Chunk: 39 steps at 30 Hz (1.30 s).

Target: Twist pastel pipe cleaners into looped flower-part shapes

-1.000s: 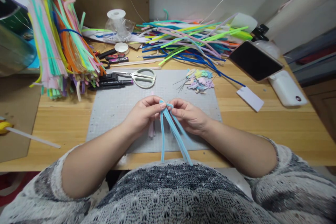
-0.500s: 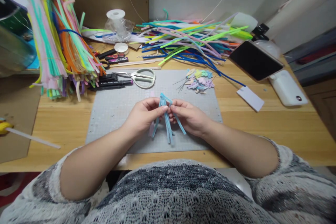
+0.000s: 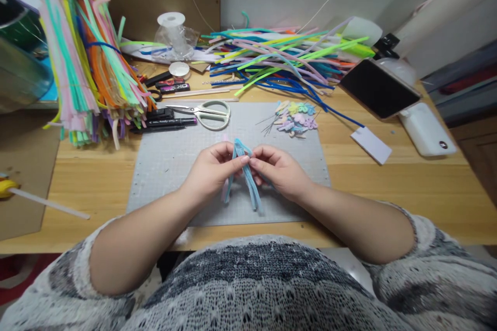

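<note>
Light blue pipe cleaners (image 3: 251, 190), bent over at the top, are gathered between my hands above the grey cutting mat (image 3: 171, 176). My left hand (image 3: 217, 165) is closed, thumb and fingers pinching the bunch near its bend. Against it, my right hand (image 3: 277, 168) is closed too, pinching a strand of the same pipe cleaners at the right side. Several loose ends hang down toward my body. A pale pink strip (image 3: 225, 194) shows partly behind my left fingers; how it lies is hidden.
Scissors (image 3: 212, 115) and black markers (image 3: 166, 124) lie at the mat's back left. Small pastel flower pieces on wires (image 3: 297, 118) sit back right. Bundled pipe cleaners (image 3: 70, 62) stand left, a loose pile (image 3: 279, 57) behind. A phone (image 3: 378, 88) leans at right.
The hanging blue ends have swung slightly right. My right hand has closed in on the strand, and the end that stuck out to the right is now mostly hidden behind it.
</note>
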Tool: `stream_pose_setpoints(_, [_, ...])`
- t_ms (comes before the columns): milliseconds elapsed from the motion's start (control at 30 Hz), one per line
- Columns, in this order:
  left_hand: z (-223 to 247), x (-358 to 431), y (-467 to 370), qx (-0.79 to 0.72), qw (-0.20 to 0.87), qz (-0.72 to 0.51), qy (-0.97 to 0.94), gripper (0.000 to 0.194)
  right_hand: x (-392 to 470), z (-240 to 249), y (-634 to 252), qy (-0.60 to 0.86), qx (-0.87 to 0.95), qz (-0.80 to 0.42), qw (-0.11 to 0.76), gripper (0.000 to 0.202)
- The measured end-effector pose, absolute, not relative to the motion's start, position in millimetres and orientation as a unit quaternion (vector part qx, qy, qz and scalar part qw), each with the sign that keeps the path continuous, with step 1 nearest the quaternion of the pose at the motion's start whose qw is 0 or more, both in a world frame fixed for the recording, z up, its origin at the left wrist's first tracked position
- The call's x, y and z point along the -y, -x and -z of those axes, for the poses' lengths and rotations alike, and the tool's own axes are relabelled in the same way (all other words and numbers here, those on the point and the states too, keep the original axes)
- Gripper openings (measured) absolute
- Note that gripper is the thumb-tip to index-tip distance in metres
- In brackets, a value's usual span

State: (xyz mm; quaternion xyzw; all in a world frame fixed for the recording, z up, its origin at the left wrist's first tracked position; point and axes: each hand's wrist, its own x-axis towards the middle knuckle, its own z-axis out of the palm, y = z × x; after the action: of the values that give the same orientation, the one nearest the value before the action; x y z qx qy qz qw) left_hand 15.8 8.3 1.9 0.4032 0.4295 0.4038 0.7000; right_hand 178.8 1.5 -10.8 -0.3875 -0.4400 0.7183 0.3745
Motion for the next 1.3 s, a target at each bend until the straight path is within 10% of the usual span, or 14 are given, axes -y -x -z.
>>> stream_pose_setpoints(833, [-4.6, -6.5, -14.7, -0.412, 0.687, -0.385, -0.459, 0.012, -7.3, 3.2, -182.8, 0.338, 0.319, -0.826, 0.319, 0.023])
stream_pose_setpoints(1300, [-3.4, -7.6, -15.3, -0.466, 0.679, -0.354, -0.444, 0.018, -1.0, 7.1, -181.1, 0.414, 0.511, -0.658, 0.366, 0.017])
